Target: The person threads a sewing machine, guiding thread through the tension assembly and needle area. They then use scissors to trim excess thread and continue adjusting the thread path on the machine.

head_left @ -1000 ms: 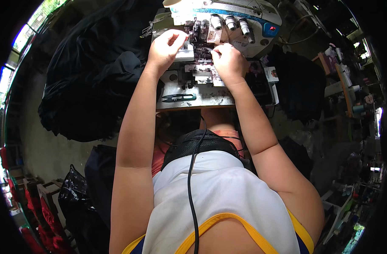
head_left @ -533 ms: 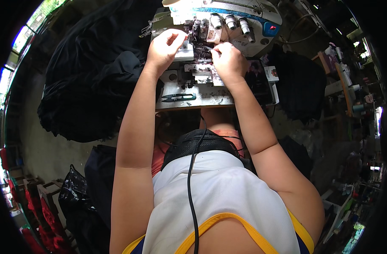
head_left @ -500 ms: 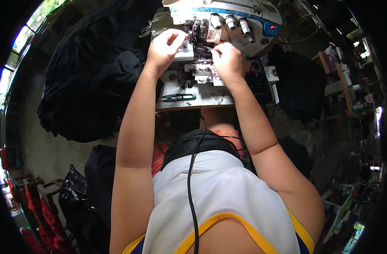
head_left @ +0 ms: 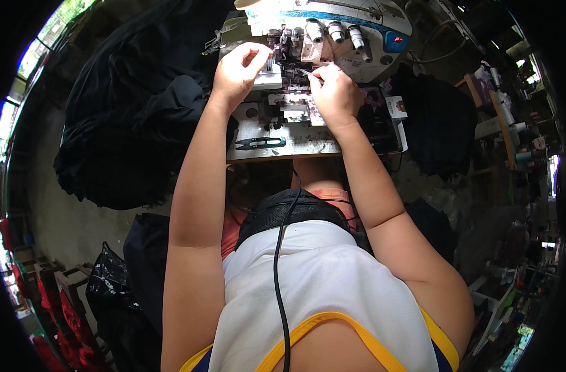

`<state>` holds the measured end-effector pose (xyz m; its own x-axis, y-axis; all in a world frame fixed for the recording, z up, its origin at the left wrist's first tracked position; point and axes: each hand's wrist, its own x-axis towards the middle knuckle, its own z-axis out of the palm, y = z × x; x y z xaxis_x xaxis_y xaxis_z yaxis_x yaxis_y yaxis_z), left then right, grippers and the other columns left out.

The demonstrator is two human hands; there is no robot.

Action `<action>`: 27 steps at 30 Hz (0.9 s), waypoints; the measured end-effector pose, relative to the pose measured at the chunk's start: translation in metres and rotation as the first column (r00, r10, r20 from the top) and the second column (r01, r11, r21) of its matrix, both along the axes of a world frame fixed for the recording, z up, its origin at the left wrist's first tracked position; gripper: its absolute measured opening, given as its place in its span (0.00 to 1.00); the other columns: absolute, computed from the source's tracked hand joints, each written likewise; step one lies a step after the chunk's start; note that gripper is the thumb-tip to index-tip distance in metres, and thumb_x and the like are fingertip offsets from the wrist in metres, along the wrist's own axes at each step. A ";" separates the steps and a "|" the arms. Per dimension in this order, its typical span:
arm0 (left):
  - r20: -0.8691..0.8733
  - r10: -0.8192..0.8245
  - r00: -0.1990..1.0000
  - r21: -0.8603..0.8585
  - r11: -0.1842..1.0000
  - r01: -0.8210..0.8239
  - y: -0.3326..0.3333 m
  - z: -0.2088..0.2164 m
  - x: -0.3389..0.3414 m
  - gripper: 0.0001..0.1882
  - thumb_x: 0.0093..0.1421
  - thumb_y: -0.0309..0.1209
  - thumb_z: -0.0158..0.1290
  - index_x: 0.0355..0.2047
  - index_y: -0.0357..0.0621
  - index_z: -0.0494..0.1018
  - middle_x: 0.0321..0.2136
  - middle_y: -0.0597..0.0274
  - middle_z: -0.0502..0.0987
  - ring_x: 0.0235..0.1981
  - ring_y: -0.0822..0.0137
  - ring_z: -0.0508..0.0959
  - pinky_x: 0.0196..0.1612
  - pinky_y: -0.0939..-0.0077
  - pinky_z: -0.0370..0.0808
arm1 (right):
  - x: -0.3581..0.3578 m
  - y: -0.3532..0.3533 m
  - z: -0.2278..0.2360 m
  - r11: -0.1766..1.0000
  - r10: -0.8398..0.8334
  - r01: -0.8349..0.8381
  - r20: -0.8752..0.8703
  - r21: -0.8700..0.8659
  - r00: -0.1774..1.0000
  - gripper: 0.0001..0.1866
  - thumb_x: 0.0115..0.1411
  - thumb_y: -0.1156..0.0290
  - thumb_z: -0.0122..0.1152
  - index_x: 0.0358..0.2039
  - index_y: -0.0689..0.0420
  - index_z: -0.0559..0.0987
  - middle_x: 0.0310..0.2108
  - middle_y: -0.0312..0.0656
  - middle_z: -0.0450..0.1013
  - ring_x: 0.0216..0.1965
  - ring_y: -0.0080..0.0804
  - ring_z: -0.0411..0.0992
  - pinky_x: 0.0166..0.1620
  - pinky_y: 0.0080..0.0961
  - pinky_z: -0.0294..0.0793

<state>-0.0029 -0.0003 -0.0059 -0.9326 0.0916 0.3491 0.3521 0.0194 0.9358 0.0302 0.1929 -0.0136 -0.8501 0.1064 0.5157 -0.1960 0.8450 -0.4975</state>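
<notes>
An overlock sewing machine (head_left: 363, 59) stands before me, its lower front open so the dark loopers and metal parts (head_left: 292, 77) show. My right hand (head_left: 336, 92) pinches what looks like a pair of thin metal tweezers (head_left: 303, 71), tips pointing left into those parts. Left of the needle area, my left hand (head_left: 238, 71) is raised by the machine's pale side plate (head_left: 268, 80), thumb and fingertips pressed together. Whatever lies between them, perhaps a thread, is too small to make out. Dark thread snips (head_left: 260, 143) lie on the table's near edge.
Piled black cloth (head_left: 131, 118) fills the left side, and more dark cloth (head_left: 441, 124) hangs at the right. Three tension knobs (head_left: 336, 32) stick out of the machine. Spools stand on a wooden rack (head_left: 504, 127) farther right. A black cable (head_left: 278, 266) runs down my front.
My right hand and the tweezers have shifted very slightly. The left hand stays in nearly the same spot, still pinched.
</notes>
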 end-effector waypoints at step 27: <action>0.038 -0.012 0.999 -0.047 0.999 0.014 0.000 0.004 0.002 0.09 0.63 0.31 0.52 0.38 0.38 0.75 0.35 0.66 0.77 0.39 0.76 0.75 0.47 0.84 0.69 | -0.004 -0.007 -0.011 0.999 -0.036 0.035 -0.060 -0.006 0.998 0.05 0.52 0.63 0.63 0.27 0.49 0.80 0.30 0.38 0.76 0.31 0.42 0.76 0.34 0.33 0.75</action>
<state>-0.0004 -0.0005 -0.0021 -0.9437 0.1197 0.3083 0.3169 0.0598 0.9466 0.0262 0.1859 -0.0248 -0.8130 0.1389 0.5654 -0.1958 0.8493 -0.4902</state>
